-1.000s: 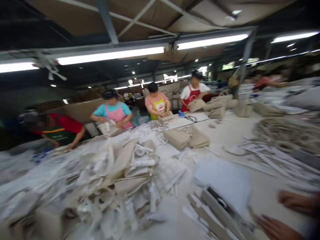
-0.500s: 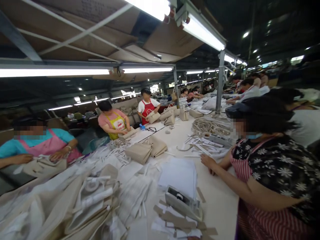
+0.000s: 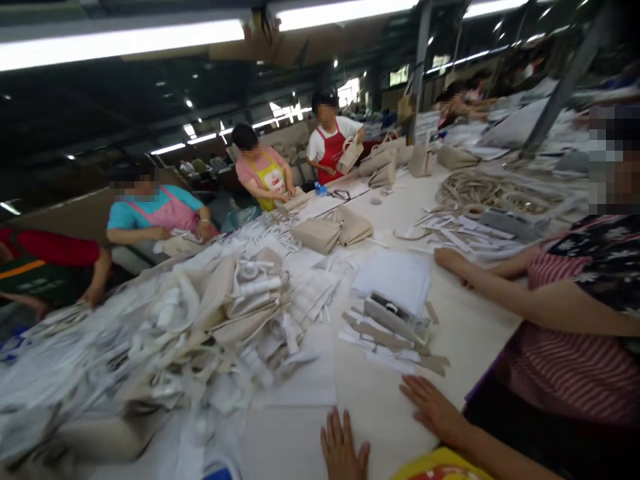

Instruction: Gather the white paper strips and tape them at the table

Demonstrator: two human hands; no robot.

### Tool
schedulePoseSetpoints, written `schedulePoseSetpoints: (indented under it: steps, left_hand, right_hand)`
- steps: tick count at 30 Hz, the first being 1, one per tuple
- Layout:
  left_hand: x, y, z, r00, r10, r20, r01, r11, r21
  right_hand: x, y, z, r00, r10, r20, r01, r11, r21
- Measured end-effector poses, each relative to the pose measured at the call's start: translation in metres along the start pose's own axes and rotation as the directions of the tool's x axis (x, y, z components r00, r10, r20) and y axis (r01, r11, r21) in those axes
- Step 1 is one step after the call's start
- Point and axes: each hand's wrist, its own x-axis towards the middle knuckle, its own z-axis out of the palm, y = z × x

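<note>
Both of my hands rest on the pale work table point(image 3: 385, 393) near its front edge. My left hand point(image 3: 344, 447) lies palm down with its fingers spread, beside a white sheet point(image 3: 305, 380). To its right, my right hand point(image 3: 434, 408) is flat too, its fingers stretched out and nothing held. Nearest to them lie tan and white strips point(image 3: 380, 337) and a grey tape dispenser point(image 3: 395, 317). A stack of white paper point(image 3: 395, 277) sits just behind the dispenser.
Heaped beige and white bag pieces point(image 3: 200, 333) cover the table's left side. Finished-looking beige bags point(image 3: 320, 233) stand farther back. Coiled cords point(image 3: 480, 190) lie at the back right. A co-worker in a striped apron point(image 3: 565, 360) is close on my right; other people work across the table.
My view has tilted down and turned left, bringing my two hands into sight at the bottom. A person in red now shows at the far left.
</note>
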Motion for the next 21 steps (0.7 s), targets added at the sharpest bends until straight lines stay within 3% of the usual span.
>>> schedulePoseSetpoints:
  steps: [3, 8, 13, 17, 21]
  left_hand:
    - [-0.001, -0.011, 0.017, 0.982, 0.014, 0.187, -0.009, 1.000, -0.026]
    - [0.012, -0.023, 0.020, 0.969, 0.040, 0.244, -0.024, 0.997, -0.070]
    - [0.025, -0.040, 0.017, 0.985, 0.024, 0.168, -0.008, 0.995, -0.096]
    - [0.023, -0.049, 0.033, 0.998, 0.018, 0.068, -0.014, 0.998, -0.062]
    - [0.018, -0.049, 0.046, 0.999, 0.042, -0.021, -0.042, 0.999, -0.003]
  right_hand:
    - [-0.002, 0.007, 0.012, 1.000, 0.015, -0.003, -0.015, 1.000, 0.001]
    - [0.001, 0.007, 0.008, 0.997, 0.021, -0.075, -0.025, 0.998, -0.050]
    - [0.037, 0.007, -0.014, 0.987, 0.094, -0.128, -0.109, 0.988, -0.114]
    - [0.081, 0.010, -0.029, 0.982, 0.138, -0.130, -0.158, 0.975, -0.155]
    - [0.112, 0.014, -0.030, 0.975, 0.207, -0.080, -0.219, 0.957, -0.188]
